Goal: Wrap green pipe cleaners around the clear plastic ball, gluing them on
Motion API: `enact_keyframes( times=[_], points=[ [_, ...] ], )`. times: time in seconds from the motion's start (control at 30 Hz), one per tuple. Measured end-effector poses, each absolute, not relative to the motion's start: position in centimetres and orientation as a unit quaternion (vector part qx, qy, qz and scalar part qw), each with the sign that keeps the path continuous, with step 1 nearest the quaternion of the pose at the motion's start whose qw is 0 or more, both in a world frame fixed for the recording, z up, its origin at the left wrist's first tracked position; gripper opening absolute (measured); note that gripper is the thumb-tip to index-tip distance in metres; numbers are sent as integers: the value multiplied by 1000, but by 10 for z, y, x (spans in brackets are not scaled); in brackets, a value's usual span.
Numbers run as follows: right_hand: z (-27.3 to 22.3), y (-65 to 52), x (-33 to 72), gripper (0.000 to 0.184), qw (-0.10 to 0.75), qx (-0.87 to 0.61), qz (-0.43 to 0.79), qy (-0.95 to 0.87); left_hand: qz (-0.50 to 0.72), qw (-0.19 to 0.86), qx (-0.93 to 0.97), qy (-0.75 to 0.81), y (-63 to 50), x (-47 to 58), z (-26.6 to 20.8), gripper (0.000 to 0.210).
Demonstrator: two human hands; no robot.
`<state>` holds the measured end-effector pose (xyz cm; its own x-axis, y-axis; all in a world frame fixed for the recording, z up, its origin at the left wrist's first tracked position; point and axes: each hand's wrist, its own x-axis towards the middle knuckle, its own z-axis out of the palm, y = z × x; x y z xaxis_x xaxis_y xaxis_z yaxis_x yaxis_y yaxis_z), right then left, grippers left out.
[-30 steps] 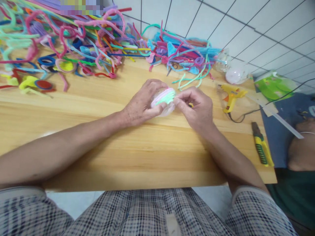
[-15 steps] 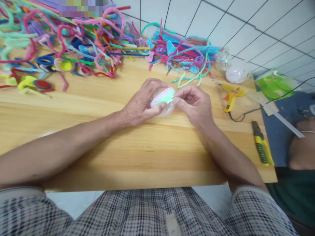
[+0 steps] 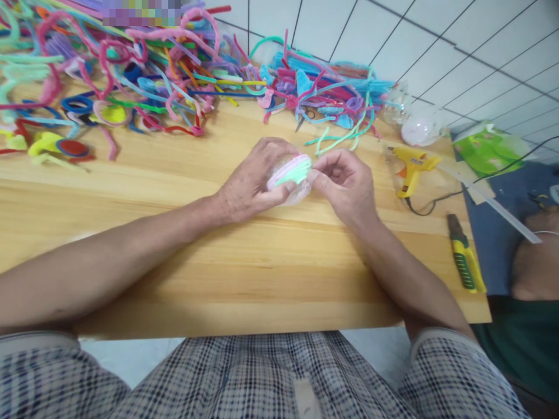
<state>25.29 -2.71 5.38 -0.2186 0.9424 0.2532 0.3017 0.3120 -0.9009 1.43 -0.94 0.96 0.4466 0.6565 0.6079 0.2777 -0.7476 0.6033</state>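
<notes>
A clear plastic ball point(image 3: 297, 196) partly covered with rows of lilac and mint-green pipe cleaner point(image 3: 297, 171) is held just above the wooden table or on it; I cannot tell which. My left hand point(image 3: 257, 177) is wrapped round its left side, thumb across the front and fingers behind. At the ball's right edge, by the ends of the mint-green rows, my right hand point(image 3: 343, 183) is closed in a pinch of thumb and forefinger. Whatever lies between those fingertips is hidden.
Piled pipe cleaners point(image 3: 144, 70) line the back, with scissors point(image 3: 305, 118) among them. To the right are clear balls point(image 3: 421, 125), a yellow glue gun point(image 3: 413, 169) with its cord, and pliers point(image 3: 463, 256). Another person's arm point(image 3: 537, 256) is beyond the table's right edge.
Both hands stay in nearly the same place on the ball. The view has shifted very slightly; nothing else has visibly moved.
</notes>
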Motion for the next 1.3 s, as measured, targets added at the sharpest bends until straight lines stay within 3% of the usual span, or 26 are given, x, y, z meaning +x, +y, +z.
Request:
enact_keyframes(
  times=[0.53,0.83,1.3],
  points=[
    [54,-30,253,41,432,-437,395,-683,442,198,827,287,-12,12,8,59],
    [52,-30,256,31,436,-442,364,-694,445,208,827,272,-12,10,7,57],
    [48,-30,257,30,436,-450,354,-695,462,177,832,253,-13,11,5,54]
  ],
)
